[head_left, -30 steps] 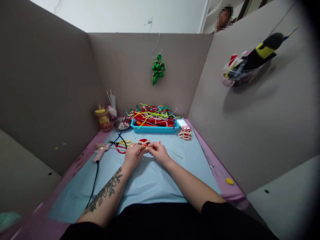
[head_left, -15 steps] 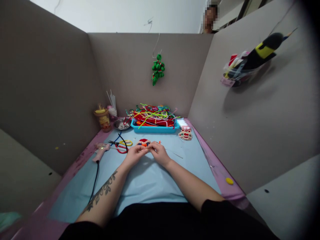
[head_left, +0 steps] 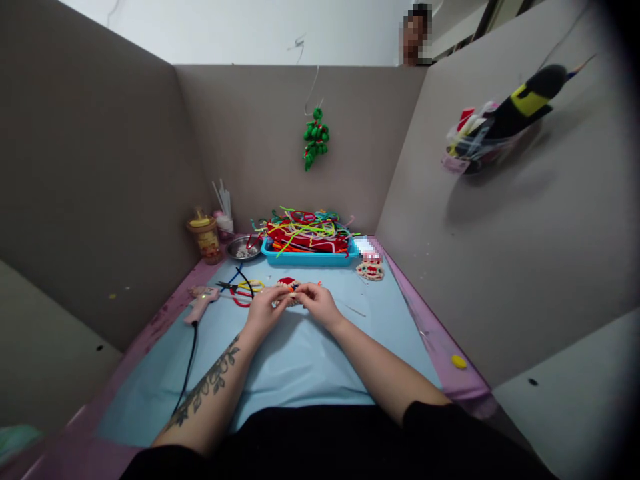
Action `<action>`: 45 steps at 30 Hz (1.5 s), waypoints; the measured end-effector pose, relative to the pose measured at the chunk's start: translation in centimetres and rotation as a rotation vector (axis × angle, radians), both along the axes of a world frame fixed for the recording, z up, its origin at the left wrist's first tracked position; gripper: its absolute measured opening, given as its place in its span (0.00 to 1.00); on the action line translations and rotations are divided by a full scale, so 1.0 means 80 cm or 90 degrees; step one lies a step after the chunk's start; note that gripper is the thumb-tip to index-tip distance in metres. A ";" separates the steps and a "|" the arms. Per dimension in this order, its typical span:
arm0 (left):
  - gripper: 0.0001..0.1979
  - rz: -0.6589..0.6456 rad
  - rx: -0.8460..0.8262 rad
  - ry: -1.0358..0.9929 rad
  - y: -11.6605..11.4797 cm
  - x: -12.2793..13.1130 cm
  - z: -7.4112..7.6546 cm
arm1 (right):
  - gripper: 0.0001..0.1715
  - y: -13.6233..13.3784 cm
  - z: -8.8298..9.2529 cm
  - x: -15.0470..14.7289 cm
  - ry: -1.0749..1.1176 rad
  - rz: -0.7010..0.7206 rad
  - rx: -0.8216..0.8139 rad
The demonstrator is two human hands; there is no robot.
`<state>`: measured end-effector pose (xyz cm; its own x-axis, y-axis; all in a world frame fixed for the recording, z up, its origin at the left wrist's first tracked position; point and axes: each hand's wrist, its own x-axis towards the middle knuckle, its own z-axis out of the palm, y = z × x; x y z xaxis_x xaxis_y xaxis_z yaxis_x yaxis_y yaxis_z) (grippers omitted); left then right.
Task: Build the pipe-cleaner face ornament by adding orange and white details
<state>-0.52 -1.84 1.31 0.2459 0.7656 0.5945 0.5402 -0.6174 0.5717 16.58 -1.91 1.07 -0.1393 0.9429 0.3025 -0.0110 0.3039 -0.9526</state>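
Observation:
Over the middle of the blue mat, my left hand [head_left: 269, 308] and my right hand [head_left: 317, 304] meet with fingertips pinched. Between them is a small orange and dark blue fuzzy piece [head_left: 292, 290], apparently pipe cleaner; the fingers cover most of it. Just behind lies a red and cream fuzzy shape [head_left: 287, 281], partly hidden by the hands. To the left of my left hand are scissors with red and yellow handles [head_left: 242, 297] and a pink hot glue gun [head_left: 202, 304]. A thin pale stick or wire [head_left: 353, 308] rests right of my right hand.
A blue tray [head_left: 310, 261] heaped with coloured pipe cleaners stands at the back. Left of it are a metal bowl [head_left: 244, 250] and a lidded cup [head_left: 206, 239]. Finished-looking fuzzy faces [head_left: 370, 269] lie right. Grey partitions [head_left: 240, 147] enclose the table; a person [head_left: 416, 37] is beyond.
My left hand has shifted slightly left and down, and its fingers have turned around the small piece. More of the red and cream shape shows. The person beyond the partition moved slightly left.

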 end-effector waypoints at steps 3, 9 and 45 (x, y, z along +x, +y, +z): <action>0.09 -0.003 0.007 0.027 0.000 0.001 -0.001 | 0.06 -0.001 0.000 -0.001 0.001 -0.001 -0.002; 0.09 -0.016 -0.064 -0.031 -0.001 0.003 0.000 | 0.06 0.001 -0.001 0.001 0.000 0.008 0.053; 0.23 -0.236 -0.323 -0.056 -0.009 0.004 0.020 | 0.15 0.004 0.003 0.014 0.089 0.190 -0.009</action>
